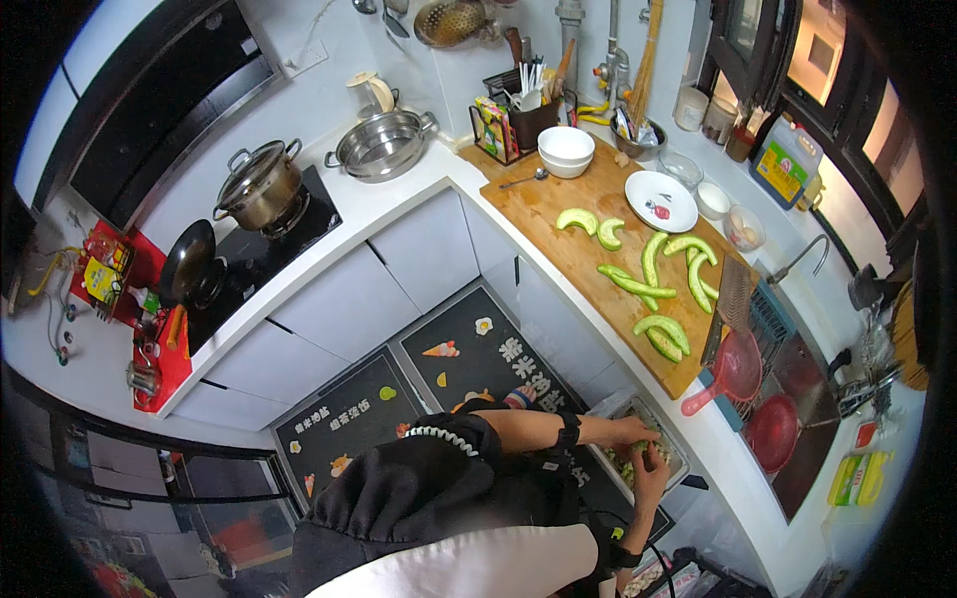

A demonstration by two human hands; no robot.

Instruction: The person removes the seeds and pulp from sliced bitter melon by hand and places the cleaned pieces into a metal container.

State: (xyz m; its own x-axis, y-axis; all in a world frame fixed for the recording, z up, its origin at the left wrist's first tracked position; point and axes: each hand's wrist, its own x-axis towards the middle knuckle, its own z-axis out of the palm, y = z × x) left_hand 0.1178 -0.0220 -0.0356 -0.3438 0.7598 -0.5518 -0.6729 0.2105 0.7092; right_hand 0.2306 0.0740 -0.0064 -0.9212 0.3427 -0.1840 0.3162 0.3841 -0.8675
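My left hand (630, 430) and my right hand (652, 472) are close together over a light-coloured bin (679, 478) beside the counter front. Green and pale vegetable scraps (622, 467) lie in the bin. A bit of green shows at my fingertips; whether I grip it or it lies behind them is not clear. Above, on the wooden cutting board (538, 217), lie several hollowed, curved pieces of pale green gourd (650, 258), some crossing each other. A cleaver (733, 295) rests at the board's right edge.
A white plate (661, 202), stacked white bowls (566, 152) and a spoon (525, 178) are on the board. Red strainers (736, 362) sit by the sink (807, 448). A lidded pot (262, 187) and a wok (187, 261) stand on the stove. Dark mats (478, 351) cover the floor.
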